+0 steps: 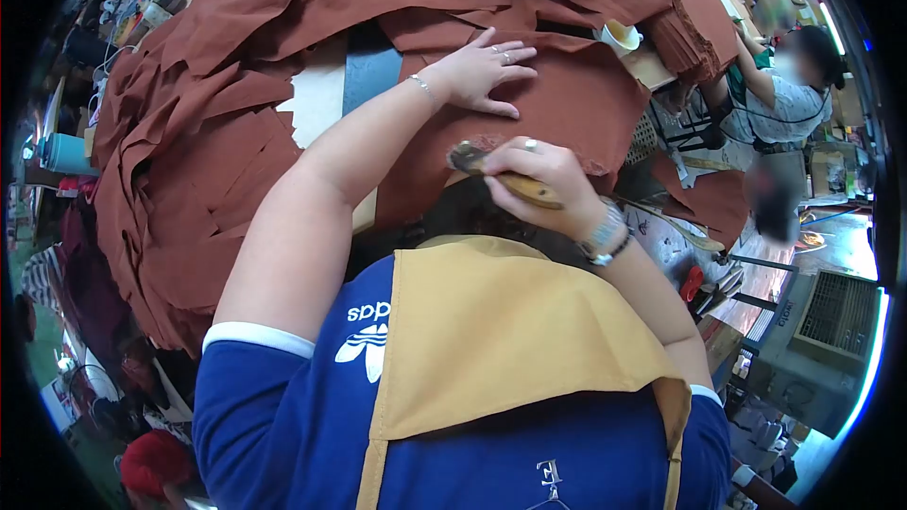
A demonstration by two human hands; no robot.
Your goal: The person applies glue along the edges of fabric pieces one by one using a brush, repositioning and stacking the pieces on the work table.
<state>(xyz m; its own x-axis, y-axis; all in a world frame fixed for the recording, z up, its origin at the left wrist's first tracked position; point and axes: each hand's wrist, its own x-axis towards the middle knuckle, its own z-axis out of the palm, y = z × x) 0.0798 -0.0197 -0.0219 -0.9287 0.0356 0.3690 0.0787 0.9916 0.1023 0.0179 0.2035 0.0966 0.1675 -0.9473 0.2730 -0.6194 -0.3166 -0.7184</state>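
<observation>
Left hand (480, 76) lies spread on the reddish-brown sheet (576, 85). Right hand (553, 181) grips a wooden-handled brush (531, 192), its head over the sheet's near part. A cup (621, 38) stands near the far edge.

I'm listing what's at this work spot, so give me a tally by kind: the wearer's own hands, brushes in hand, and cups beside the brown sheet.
Hands: 2 (left hand, right hand)
Brush: 1
Cup: 1
Total: 4
</observation>
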